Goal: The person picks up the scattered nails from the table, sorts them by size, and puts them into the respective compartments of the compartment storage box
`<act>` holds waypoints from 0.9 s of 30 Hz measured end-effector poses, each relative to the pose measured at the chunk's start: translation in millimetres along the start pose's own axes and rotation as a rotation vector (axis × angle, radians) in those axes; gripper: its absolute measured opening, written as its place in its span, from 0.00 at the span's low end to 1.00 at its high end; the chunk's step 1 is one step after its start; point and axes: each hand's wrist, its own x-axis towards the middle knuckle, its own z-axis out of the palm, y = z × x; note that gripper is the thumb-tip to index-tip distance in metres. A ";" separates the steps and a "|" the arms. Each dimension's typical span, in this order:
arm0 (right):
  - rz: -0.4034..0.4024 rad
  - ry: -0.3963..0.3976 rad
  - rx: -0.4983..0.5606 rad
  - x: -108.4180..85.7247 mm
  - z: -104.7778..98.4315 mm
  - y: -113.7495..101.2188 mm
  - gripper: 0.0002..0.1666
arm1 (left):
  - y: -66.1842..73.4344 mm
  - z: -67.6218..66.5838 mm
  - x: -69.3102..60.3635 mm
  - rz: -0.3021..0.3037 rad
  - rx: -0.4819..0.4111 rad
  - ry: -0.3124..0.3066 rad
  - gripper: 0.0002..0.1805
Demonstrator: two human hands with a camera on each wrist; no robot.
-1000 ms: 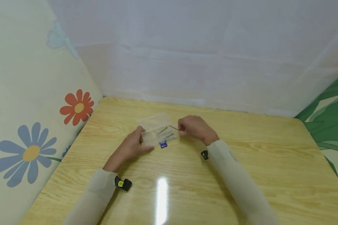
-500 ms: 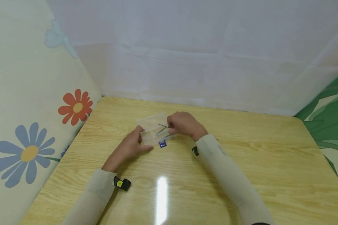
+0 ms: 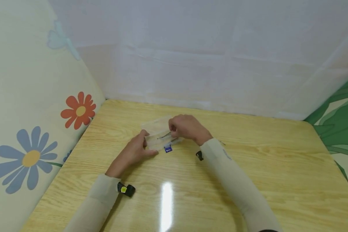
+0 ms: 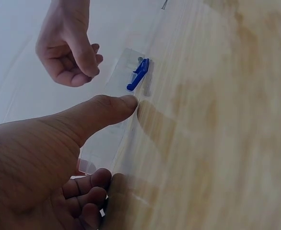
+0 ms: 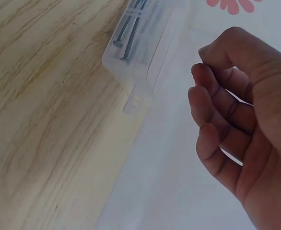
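Observation:
A clear plastic box (image 3: 152, 141) lies with its lid (image 3: 155, 125) raised at the back and a blue latch (image 3: 168, 148) at the front. My left hand (image 3: 134, 149) holds the box's left end, thumb along the front edge in the left wrist view. Dark nails (image 3: 163, 136) lie inside; two with flat heads (image 5: 131, 38) show in the right wrist view. My right hand (image 3: 188, 128) hovers over the box's right side, fingers loosely curled. Neither wrist view shows anything between its thumb and fingers. In the head view it hides part of the box.
Another nail (image 3: 222, 142) lies on the wooden table (image 3: 264, 167) beside the right sleeve. A white sheet (image 3: 191, 58) hangs behind the table's back edge. A flower-patterned panel (image 3: 40, 106) borders the left side.
My right hand has moved left over the box with a pinched nail. That nail now lies low in the box, and the hand's fingers look free of it. My left hand stays put.

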 end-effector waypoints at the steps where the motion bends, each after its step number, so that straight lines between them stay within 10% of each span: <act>1: 0.003 0.008 0.008 -1.6 0.1 1.6 0.02 | -0.1 0.2 -0.1 0.001 0.002 0.000 0.39; 27: 0.137 0.163 0.141 -56.9 3.0 28.3 0.06 | -0.9 -2.7 0.3 -0.013 0.005 -0.023 0.39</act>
